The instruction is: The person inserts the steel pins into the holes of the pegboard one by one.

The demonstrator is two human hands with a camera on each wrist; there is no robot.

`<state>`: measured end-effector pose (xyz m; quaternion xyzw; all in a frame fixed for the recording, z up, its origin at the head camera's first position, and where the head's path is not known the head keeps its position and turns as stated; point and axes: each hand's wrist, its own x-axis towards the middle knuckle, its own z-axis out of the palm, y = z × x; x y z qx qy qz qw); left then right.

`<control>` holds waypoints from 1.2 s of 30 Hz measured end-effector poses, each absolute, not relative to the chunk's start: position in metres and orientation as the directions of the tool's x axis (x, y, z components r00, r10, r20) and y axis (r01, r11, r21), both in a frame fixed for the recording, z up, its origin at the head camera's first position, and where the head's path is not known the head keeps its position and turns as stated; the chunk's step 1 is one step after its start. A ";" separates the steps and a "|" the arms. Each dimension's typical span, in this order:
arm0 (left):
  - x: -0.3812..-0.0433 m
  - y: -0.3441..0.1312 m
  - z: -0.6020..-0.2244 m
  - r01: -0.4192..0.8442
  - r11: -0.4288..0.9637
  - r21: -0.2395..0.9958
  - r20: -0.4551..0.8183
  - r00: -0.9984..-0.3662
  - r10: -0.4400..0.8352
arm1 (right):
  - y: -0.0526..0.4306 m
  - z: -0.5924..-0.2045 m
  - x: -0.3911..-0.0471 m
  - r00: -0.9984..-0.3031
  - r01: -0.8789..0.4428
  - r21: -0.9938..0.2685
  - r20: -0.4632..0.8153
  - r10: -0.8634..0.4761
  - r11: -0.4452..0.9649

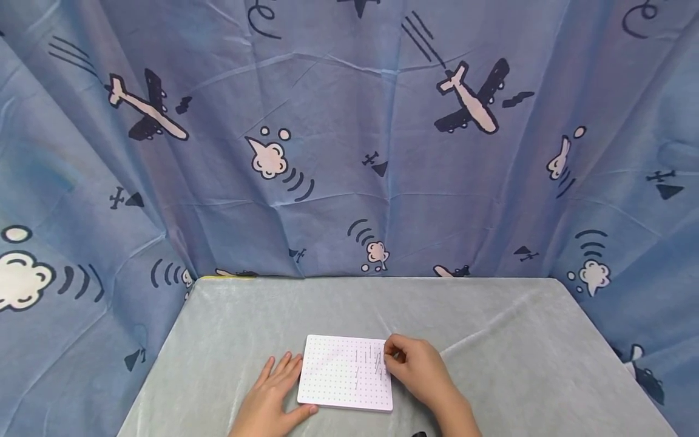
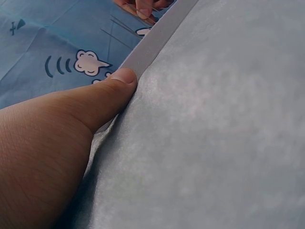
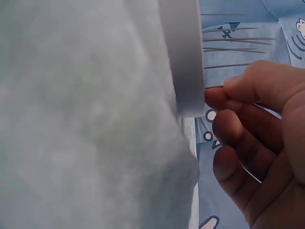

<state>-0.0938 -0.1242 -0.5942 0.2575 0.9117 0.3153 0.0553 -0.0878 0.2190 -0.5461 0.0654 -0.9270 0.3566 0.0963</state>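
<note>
A white board point(image 1: 330, 373) dotted with rows of small holes lies on the table. Several thin metal needles point(image 3: 231, 39) stand up from its right part. Near the board's far right corner, my right hand point(image 1: 417, 364) pinches one needle point(image 3: 213, 87) between thumb and index finger, its lower end at the board's surface. The other fingers of that hand are bent. My left hand point(image 1: 273, 397) rests at the board's left side with fingers spread and fairly straight, and its thumb point(image 2: 112, 90) touches the front edge.
Grey cloth point(image 1: 508, 346) covers the table. Behind and at both sides hangs a blue curtain point(image 1: 327, 230) printed with planes and clouds. A small black object point(image 1: 419, 434) shows at the bottom edge of the head view, near the right forearm.
</note>
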 end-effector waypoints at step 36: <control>-0.133 -0.123 -0.564 0.297 0.595 0.747 0.053 -0.918 0.393 | 0.299 -0.425 -0.093 -0.940 -0.154 -0.619 0.332 0.079 0.770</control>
